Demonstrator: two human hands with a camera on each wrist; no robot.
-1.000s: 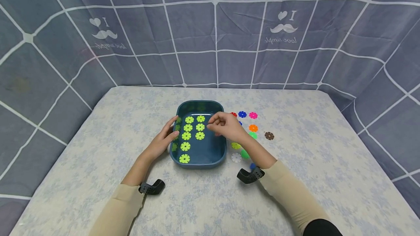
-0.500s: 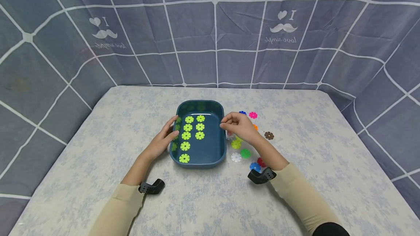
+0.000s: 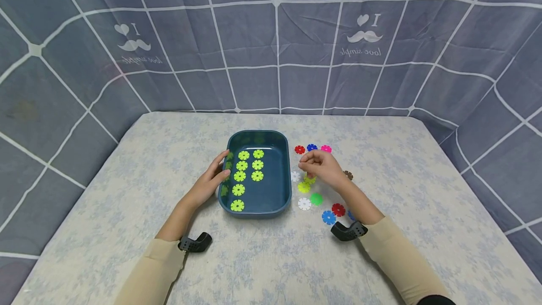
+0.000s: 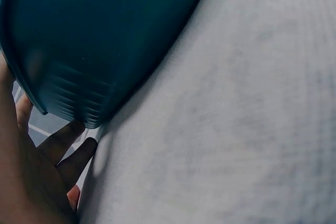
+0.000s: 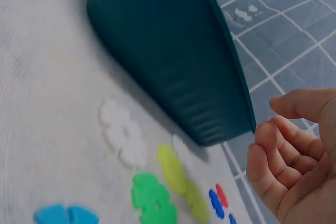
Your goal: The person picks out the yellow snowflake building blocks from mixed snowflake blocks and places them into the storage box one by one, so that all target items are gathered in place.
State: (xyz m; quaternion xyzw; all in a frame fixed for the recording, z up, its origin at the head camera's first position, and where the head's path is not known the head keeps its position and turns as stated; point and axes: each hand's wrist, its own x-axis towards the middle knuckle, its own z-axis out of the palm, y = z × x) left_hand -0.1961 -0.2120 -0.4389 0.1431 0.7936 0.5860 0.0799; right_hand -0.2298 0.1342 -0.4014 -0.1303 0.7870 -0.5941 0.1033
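Observation:
The dark teal tray [image 3: 275, 201] stands on the table, with two columns of yellow-green snowflake discs [image 3: 238, 189] inside. My left hand [image 3: 208, 180] holds its left rim. Seen from the left wrist, the fingers of that hand [image 4: 58, 156] lie against the outer wall. My right hand [image 3: 323, 168] is in the air right of the tray, fingers loosely bent and thumb apart from them, with nothing between. Below it lie two yellow-green discs [image 3: 304, 187], a green disc [image 3: 316, 199] and a white disc [image 3: 304, 204]. The hand partly covers a brown disc [image 3: 349, 175].
Red [image 3: 299, 149], dark blue [image 3: 312, 147] and pink [image 3: 326, 148] discs lie beyond my right hand. Nearer the forearm are a light blue disc [image 3: 329, 217] and a red snowflake disc [image 3: 338, 209]. A grey checked cloth [image 3: 254, 36] hangs behind the table.
My right hand has moved right, from over the tray to above the loose discs. The left hand and the tray stay in place, and the discs inside look the same.

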